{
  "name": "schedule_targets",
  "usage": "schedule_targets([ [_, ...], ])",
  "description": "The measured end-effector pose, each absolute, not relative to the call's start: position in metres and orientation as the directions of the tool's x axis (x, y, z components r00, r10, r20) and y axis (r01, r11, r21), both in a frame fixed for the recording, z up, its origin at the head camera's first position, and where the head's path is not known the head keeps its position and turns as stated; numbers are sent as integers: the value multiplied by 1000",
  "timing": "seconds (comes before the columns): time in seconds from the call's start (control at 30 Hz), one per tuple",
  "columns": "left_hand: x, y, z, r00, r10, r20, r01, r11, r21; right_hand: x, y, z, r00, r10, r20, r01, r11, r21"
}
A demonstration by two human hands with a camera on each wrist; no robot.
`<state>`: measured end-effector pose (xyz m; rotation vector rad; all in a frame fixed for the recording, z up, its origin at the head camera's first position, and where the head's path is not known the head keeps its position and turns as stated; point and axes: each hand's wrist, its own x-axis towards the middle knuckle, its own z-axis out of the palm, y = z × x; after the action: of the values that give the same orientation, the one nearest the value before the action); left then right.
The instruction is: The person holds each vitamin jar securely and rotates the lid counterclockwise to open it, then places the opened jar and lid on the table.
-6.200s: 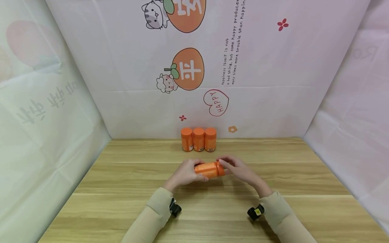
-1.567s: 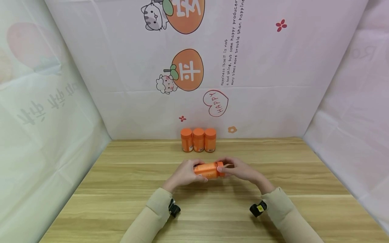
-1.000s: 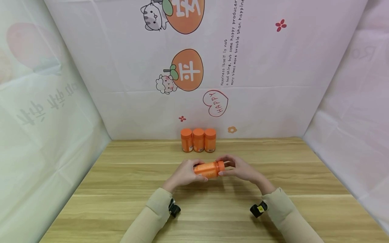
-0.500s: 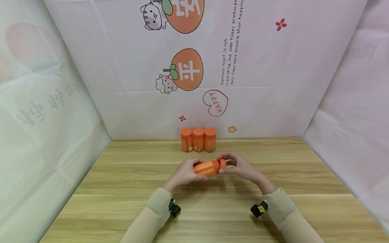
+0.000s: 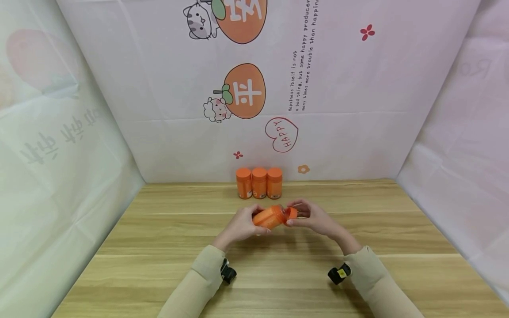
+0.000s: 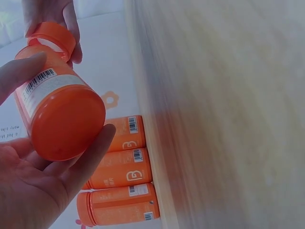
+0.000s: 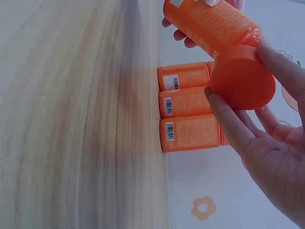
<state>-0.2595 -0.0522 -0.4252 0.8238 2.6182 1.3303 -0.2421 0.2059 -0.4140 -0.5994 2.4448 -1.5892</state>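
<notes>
Wooden tabletop [image 5: 278, 274], white printed cloth [image 5: 338, 88] behind and at both sides. Landmark: the row of three capped bottles [image 5: 259, 183], standing at the table's back edge. The held bottle [image 5: 267, 218] is in front of the row, lifted off the wood, tilted, mouth end up and to the right. Its cap [image 7: 244, 78] is off the neck, angled at the mouth, in front of the row's right end; cannot tell if the rim touches. Progress, judged: loosening looks done; cap and bottle not yet well apart. Left hand [image 5: 243, 224], in front of the row's left end: fingers and thumb curled round the bottle body. Right hand [image 5: 313, 218], in front of the row and beyond its right end: fingertips and thumb pinch the cap's side. Hands near each other, not touching. Row's caps all on.
</notes>
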Motion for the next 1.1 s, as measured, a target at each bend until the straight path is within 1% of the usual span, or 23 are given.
schedule_targets([
  [0.2, -261, -53, -425, -855, 489, 174, 428, 475, 769, -245, 207, -416, -904, -419, 87, -234, 315, -920],
  [0.47, -267, -57, -428, -856, 475, 205, 448, 483, 753, -248, 210, -419, -927, -367, 79, -209, 328, -921],
  [0.7, -271, -59, -430, -863, 465, 198, 435, 484, 759, -251, 214, -422, -947, -311, 85, -192, 334, -923],
  [1.1, -278, -67, -431, -878, 439, 189, 408, 484, 774, -256, 222, -425, -956, -280, 88, -180, 320, -930],
])
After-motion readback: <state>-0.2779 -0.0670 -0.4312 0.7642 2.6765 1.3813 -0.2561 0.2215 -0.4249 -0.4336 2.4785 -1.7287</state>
